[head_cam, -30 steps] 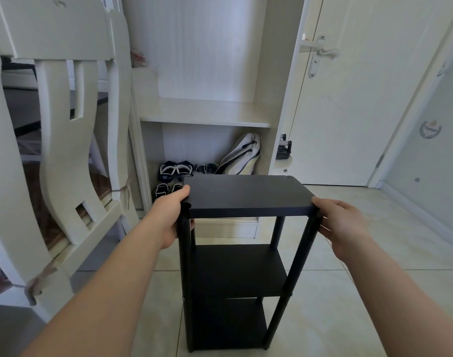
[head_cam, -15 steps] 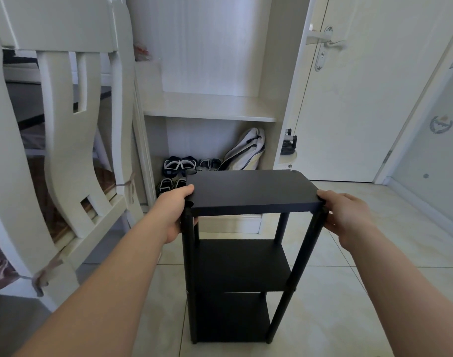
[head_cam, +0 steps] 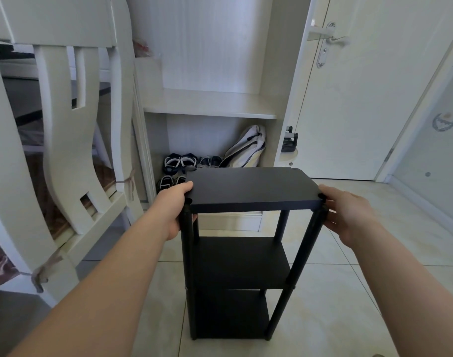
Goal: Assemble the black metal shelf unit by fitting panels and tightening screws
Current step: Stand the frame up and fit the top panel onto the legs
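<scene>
Shelf (head_cam: 242, 264) stands upright on the tile floor (head_cam: 349, 292), three panels in, with the chair (head_cam: 73, 140) to its left and the door (head_cam: 362, 104) far right, just in front of the cabinet (head_cam: 210, 104) holding the shoes (head_cam: 180, 162). Your left hand (head_cam: 174, 210) pinches the top panel (head_cam: 251, 188) at its near-left corner: thumb on top, fingers underneath and out of sight. Your right hand (head_cam: 349, 215) wraps the near-right corner, thumb by the post top, fingers curled against the near-right post (head_cam: 305, 253). I read this as seating or squaring the top panel, late in the build. I can't tell whether the top screws are in; the near corners show dark post ends, nothing clearer. Risks: if you press down on the near edge only, the panel can cock on the posts and bind at the far corners. If the lower joints are loose, side load from either hand will rack the frame; the near-right post looks slanted, but that could be lens distortion. The unit is tall and narrow on smooth tile, so a push away from you could slide or tip it into the cabinet. Watch the fingers under the left corner, since that's a pinch point if the panel drops home suddenly. Load both corners evenly.
</scene>
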Tool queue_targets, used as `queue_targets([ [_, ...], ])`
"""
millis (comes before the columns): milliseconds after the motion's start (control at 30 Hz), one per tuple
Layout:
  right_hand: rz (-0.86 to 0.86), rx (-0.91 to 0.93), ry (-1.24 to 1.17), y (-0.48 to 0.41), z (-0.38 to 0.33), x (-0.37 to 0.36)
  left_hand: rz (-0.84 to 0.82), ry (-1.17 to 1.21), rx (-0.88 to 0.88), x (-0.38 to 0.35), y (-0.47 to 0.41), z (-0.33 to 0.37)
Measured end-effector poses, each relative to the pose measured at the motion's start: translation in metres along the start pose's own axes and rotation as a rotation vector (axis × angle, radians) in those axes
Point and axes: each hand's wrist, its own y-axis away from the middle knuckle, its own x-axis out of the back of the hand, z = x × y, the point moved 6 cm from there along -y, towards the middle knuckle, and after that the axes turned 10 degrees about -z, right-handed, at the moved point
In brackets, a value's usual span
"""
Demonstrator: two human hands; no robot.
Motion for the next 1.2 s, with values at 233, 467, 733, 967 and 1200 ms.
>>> queue_targets([
  [233,-0.001,-0.013,-0.072,0.0042,0.0045,-0.0021,-0.029,0.036,0.008,-0.0003,0.0013,-0.0001],
  [467,0.024,-0.020,-0.102,0.0042,0.0053,-0.0051,-0.031,0.035,-0.012,-0.0013,0.0032,0.0076],
  [733,0.024,-0.013,-0.061,0.0032,0.0004,-0.0011,-0.044,-0.042,-0.002,-0.0025,0.0026,0.0080],
  [967,0.029,-0.025,-0.047,0.0041,-0.0020,0.0014,-0.069,-0.063,0.018,-0.0039,0.0016,0.0068],
  [1200,-0.011,-0.033,-0.004,0.0024,-0.0014,0.0021,-0.071,-0.061,0.034,-0.0025,-0.0005,0.0047],
])
